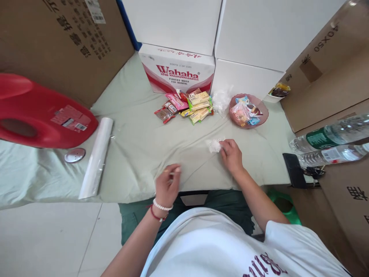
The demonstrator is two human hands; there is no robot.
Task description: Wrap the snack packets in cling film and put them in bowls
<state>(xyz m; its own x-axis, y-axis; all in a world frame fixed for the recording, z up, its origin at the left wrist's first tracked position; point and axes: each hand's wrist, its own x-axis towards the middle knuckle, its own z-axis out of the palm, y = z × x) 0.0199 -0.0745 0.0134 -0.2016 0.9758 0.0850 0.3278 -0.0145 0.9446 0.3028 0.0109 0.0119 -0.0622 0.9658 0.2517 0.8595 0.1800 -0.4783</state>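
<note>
My right hand [231, 156] grip pinches a crumpled clear wrapper [213, 145] on the tabletop [138, 146]. On my left hand [167, 185] the grip is curled; I cannot tell whether it holds anything.

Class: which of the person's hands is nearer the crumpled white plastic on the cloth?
Right. The right hand pinches the crumpled white plastic with its fingers, from its right; the left hand lies apart, lower left, near the front edge of the cloth.

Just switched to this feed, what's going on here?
A seated person's right hand pinches a crumpled white bag on the green cloth. The left hand hovers nearer the body, fingertips pinched; anything in them is too small to tell. Snack packets and a pink bowl of snacks lie beyond.
</note>
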